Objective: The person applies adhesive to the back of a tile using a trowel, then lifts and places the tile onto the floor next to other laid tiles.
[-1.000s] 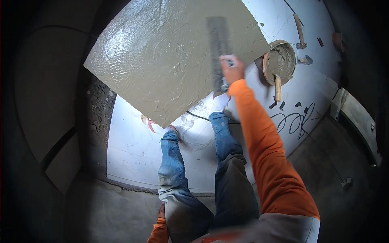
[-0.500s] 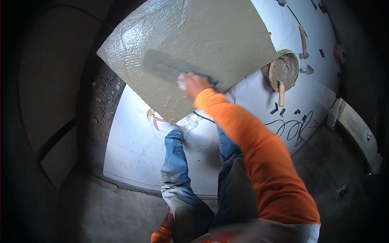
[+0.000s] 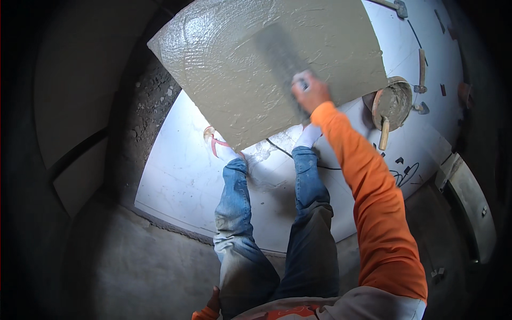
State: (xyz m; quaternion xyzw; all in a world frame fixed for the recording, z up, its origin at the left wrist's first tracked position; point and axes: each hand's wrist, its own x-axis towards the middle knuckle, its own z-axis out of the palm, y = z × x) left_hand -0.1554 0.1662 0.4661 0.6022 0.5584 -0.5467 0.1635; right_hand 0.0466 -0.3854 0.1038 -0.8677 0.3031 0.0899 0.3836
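My right hand (image 3: pixel 310 92) is closed round the handle of a long rectangular plastering trowel (image 3: pixel 274 50), blurred by motion. Its blade lies against a square slab (image 3: pixel 341 66) coated in wet grey mortar, with ridges and glossy streaks across the surface. Low in the picture, my left hand (image 3: pixel 214 300) rests beside my left leg, away from the slab; most of its fingers are hidden. Right of the slab stands a bucket (image 3: pixel 407 96) of grey mortar, and a wooden-handled tool (image 3: pixel 384 136) leans out of it.
White marbled tiles (image 3: pixel 176 170) lie underfoot. Hammers (image 3: pixel 421 72) and a small trowel (image 3: pixel 422 108) lie beyond the bucket. A black cable (image 3: pixel 280 149) runs between my feet, with more coils at the right. Dark rubble (image 3: pixel 141 120) borders the tiles on the left.
My right hand has moved right and farther away with the trowel, whose blade has turned steeper. The whole view has shifted slightly. My left hand stays by my leg.
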